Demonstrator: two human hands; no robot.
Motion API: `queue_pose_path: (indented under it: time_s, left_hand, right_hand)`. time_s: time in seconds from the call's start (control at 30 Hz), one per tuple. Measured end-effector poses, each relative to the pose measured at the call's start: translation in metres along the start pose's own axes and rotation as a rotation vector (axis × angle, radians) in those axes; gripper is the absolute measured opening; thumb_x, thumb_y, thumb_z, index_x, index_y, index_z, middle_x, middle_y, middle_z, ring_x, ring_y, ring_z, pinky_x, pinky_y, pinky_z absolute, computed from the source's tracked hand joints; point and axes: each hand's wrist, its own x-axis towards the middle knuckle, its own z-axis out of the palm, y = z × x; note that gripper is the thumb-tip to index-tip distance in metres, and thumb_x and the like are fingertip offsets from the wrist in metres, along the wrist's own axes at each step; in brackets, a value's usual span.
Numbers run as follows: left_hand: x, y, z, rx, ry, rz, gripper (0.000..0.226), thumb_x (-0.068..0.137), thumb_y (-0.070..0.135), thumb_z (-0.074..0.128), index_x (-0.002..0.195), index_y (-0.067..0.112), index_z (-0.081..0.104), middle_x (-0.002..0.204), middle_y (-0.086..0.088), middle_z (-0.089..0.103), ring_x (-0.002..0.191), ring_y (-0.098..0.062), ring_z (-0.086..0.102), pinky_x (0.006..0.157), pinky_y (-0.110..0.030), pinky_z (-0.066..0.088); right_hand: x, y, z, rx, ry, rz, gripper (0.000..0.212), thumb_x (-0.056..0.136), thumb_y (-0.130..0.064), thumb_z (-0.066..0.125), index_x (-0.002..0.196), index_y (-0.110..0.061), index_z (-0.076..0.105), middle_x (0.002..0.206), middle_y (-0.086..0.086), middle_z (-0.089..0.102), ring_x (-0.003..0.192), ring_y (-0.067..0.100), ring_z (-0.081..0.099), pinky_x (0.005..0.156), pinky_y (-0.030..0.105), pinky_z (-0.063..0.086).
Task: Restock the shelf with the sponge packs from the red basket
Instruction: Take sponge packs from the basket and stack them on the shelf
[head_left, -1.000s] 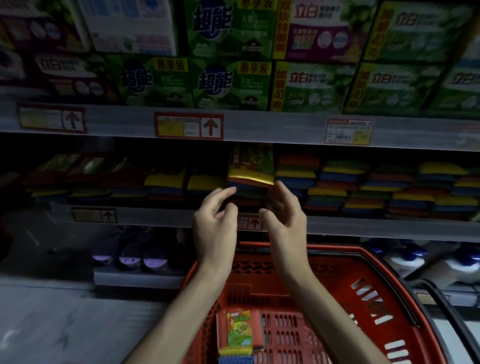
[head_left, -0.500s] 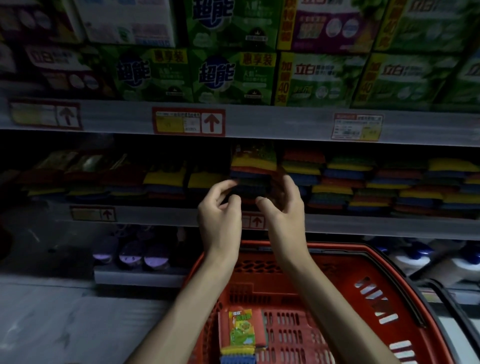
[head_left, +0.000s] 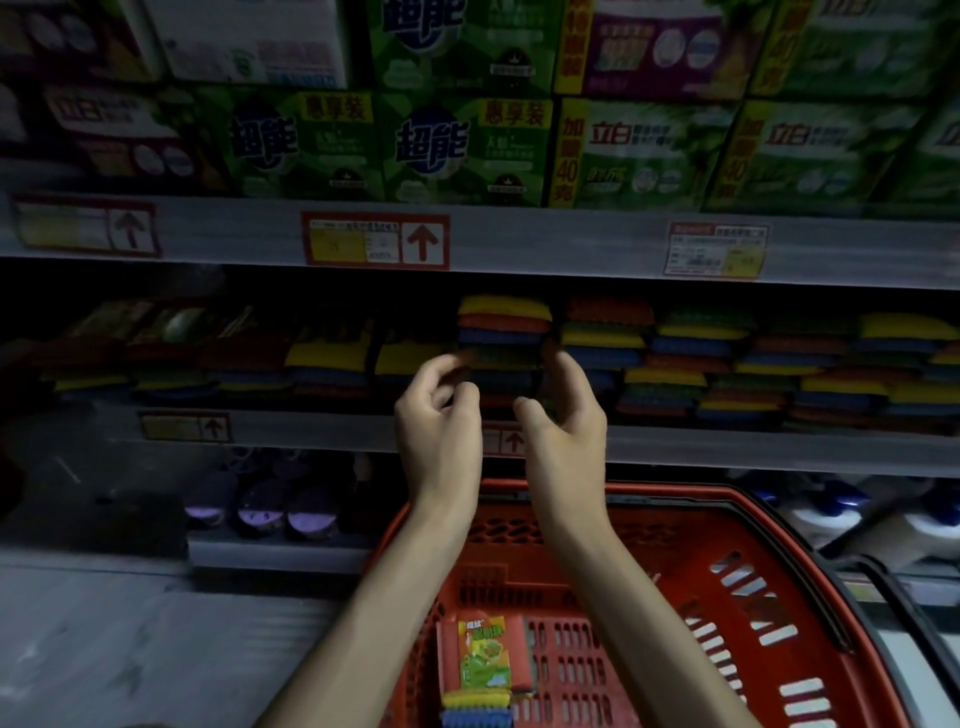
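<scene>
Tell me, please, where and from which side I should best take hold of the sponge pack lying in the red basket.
Come from straight above: the sponge pack lies flat, label up, on the floor of the red basket, with walls all round. Pinch its two long edges near the middle; that looks the surest hold.

shelf (head_left: 727, 448) | sponge packs (head_left: 504, 325) stacked in rows | price tags (head_left: 184, 427) on edge

On the middle shelf (head_left: 311, 431), the tallest sponge stack (head_left: 504, 327) nearly meets the upper shelf (head_left: 545, 244) lip, leaving a thin gap. Lower stacks (head_left: 332, 358) to its left leave dark open room above. Below, the red basket (head_left: 675, 493) is open-topped, one sponge pack (head_left: 480, 660) inside.
</scene>
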Motion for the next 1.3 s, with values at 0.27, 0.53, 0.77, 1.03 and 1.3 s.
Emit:
queue_pose_path:
  time_s: [0.27, 0.53, 0.77, 1.03, 1.3]
  left_hand:
    - [0.003, -0.002, -0.003, 0.048, 0.064, -0.027, 0.017, 0.097, 0.013, 0.066, 0.11, 0.023, 0.067, 0.091, 0.005, 0.074, 0.072, 0.009, 0.068, 0.062, -0.006, 0.047]
    - [0.013, -0.009, 0.001, 0.101, 0.09, -0.088, 0.015, 0.094, 0.019, 0.072, 0.083, 0.027, 0.066, 0.064, 0.006, 0.07, 0.064, -0.014, 0.073, 0.059, -0.03, 0.051]
    - [0.014, -0.014, 0.01, 0.024, 0.124, -0.154, 0.01, 0.092, 0.01, 0.068, 0.091, 0.02, 0.071, 0.06, 0.006, 0.071, 0.057, -0.013, 0.07, 0.059, -0.03, 0.053]
    - [0.014, -0.015, 0.012, 0.031, 0.087, -0.149, 0.003, 0.092, 0.01, 0.066, 0.09, 0.011, 0.067, 0.052, 0.01, 0.066, 0.051, -0.01, 0.066, 0.055, -0.029, 0.049]
    - [0.016, -0.016, 0.009, 0.067, 0.054, -0.143, 0.011, 0.093, 0.01, 0.064, 0.098, 0.001, 0.066, 0.051, 0.006, 0.065, 0.053, -0.012, 0.068, 0.056, -0.032, 0.051]
  right_hand:
    - [-0.001, 0.003, -0.001, -0.047, 0.183, -0.039, 0.034, 0.099, -0.013, 0.06, 0.132, -0.022, 0.064, 0.123, -0.012, 0.068, 0.11, -0.003, 0.063, 0.099, 0.024, 0.053]
    - [0.021, 0.001, 0.016, 0.101, 0.347, 0.224, 0.03, 0.088, -0.026, 0.07, 0.083, 0.003, 0.063, 0.061, 0.017, 0.06, 0.056, 0.025, 0.052, 0.057, 0.043, 0.047]
    - [0.03, -0.009, 0.024, 0.374, 0.389, 0.425, 0.029, 0.095, -0.006, 0.065, 0.071, -0.015, 0.052, 0.066, 0.008, 0.064, 0.054, 0.017, 0.056, 0.052, 0.03, 0.046]
    - [0.036, -0.005, 0.026, 0.489, 0.384, 0.473, 0.011, 0.098, -0.006, 0.064, 0.101, -0.009, 0.053, 0.073, 0.007, 0.064, 0.056, 0.012, 0.063, 0.05, 0.022, 0.051]
    - [0.035, -0.001, 0.026, 0.48, 0.38, 0.458, 0.024, 0.098, -0.007, 0.064, 0.078, -0.014, 0.054, 0.071, 0.008, 0.062, 0.056, 0.015, 0.058, 0.05, 0.024, 0.049]
